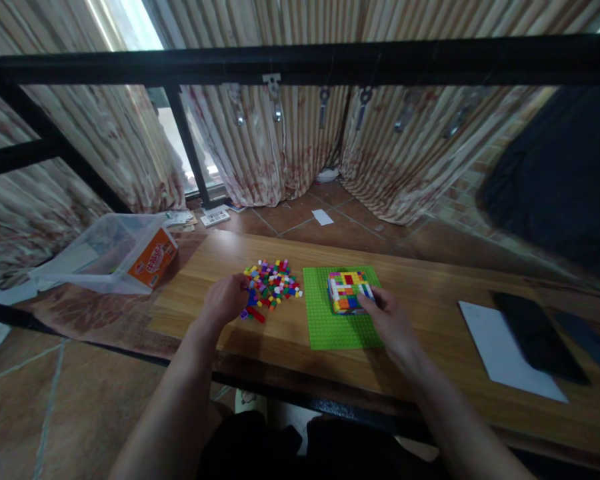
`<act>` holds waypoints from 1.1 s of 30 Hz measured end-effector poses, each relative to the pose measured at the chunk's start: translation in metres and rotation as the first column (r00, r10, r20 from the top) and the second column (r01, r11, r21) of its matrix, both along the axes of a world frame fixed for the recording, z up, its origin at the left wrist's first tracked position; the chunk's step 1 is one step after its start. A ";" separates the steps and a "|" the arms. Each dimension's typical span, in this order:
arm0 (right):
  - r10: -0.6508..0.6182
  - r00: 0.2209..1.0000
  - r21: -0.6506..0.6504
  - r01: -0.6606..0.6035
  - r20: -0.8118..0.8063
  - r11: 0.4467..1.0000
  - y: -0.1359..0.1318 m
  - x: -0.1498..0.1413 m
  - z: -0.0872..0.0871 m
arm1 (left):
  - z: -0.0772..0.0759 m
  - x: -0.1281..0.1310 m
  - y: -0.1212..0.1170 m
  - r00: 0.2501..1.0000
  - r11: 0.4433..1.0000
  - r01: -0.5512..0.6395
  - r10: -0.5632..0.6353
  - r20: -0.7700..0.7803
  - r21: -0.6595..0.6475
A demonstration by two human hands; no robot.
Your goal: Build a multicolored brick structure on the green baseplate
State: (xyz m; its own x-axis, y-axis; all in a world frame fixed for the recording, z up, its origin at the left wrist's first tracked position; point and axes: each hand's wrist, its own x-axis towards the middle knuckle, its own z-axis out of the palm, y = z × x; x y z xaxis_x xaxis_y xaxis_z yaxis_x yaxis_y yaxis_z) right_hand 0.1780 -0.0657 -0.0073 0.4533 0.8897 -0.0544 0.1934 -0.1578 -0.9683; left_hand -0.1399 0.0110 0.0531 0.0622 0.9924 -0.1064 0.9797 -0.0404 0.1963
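Observation:
A multicoloured block built of toy bricks [345, 301] stands on the green studded baseplate [325, 335]. My right hand [386, 313] holds this block from its right side, the thumb lying along the near corner and the other fingers behind it. At the left edge of a heap of loose toy bricks [275, 283], my left hand [226, 297] is closed, its fingertips drawn together against the bricks. What those fingertips hold, if anything, is hidden. A longer red brick [256, 315] lies at the heap's near side.
A clear plastic bin [100, 267] with an orange label stands left of the wooden table [280, 340]. On the table's right lie a white sheet [505, 353] and a dark flat tablet-like thing [540, 337]. A black metal bar [300, 63] with hanging clips crosses ahead, before striped curtains.

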 end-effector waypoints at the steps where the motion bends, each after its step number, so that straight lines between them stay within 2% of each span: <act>1: -0.002 1.000 -0.004 0.002 -0.005 1.000 0.000 0.000 0.000 | 0.002 0.002 -0.001 0.999 1.000 -0.014 0.014 0.031 0.020; 4: -0.005 1.000 -0.003 0.005 -0.008 1.000 0.000 -0.002 0.001 | 0.007 0.014 -0.004 0.957 0.999 -0.004 -0.011 0.289 0.050; 5: -0.002 1.000 0.005 0.002 -0.006 1.000 0.000 -0.003 0.001 | 0.006 0.022 -0.006 0.910 0.998 0.035 -0.053 0.411 0.050; 7: 0.000 1.000 0.024 0.000 -0.005 1.000 0.000 -0.004 0.003 | 0.002 0.044 -0.012 0.746 0.984 0.171 -0.163 0.646 0.051; 8: -0.004 1.000 0.029 0.004 -0.003 1.000 -0.001 -0.005 0.004 | -0.001 0.057 -0.015 0.673 0.978 0.201 -0.183 0.716 0.062; 10: -0.013 1.000 0.031 0.013 -0.001 0.999 -0.001 -0.006 0.006 | -0.008 0.083 -0.023 0.575 0.969 0.245 -0.168 0.801 0.028; 14: -0.003 1.000 0.033 0.002 0.023 0.999 -0.002 -0.004 0.006 | -0.019 0.122 -0.034 0.479 0.955 0.283 -0.057 0.876 -0.093; 19: 0.016 0.999 0.036 -0.018 0.051 0.999 -0.001 -0.001 0.002 | -0.021 0.135 -0.038 0.395 0.945 0.303 -0.011 0.919 -0.119; 24: 0.007 0.999 0.045 -0.008 0.034 0.999 -0.001 -0.002 0.004 | -0.023 0.138 -0.039 0.372 0.945 0.313 -0.028 0.928 -0.097; 27: 0.011 0.999 0.037 -0.012 0.033 0.999 -0.001 -0.002 0.006 | -0.025 0.140 -0.041 0.400 0.955 0.285 -0.047 0.915 -0.075; 30: 0.015 0.998 0.014 -0.016 0.054 1.000 -0.002 -0.001 0.005 | -0.023 0.135 -0.040 0.509 0.965 0.258 -0.100 0.855 -0.040; 33: 0.044 0.997 0.000 -0.044 0.071 0.999 -0.003 0.002 0.001 | -0.018 0.117 -0.038 0.708 0.971 0.237 -0.201 0.677 0.040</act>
State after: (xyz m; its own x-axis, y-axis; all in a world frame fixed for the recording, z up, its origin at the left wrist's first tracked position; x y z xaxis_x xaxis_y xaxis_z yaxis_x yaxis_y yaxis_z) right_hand 0.1800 -0.0687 -0.0067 0.4167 0.9088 -0.0220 0.2679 -0.1459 -0.9523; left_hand -0.0225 -0.0265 0.0348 0.3495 0.9369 0.0037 0.5541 -0.2098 0.8056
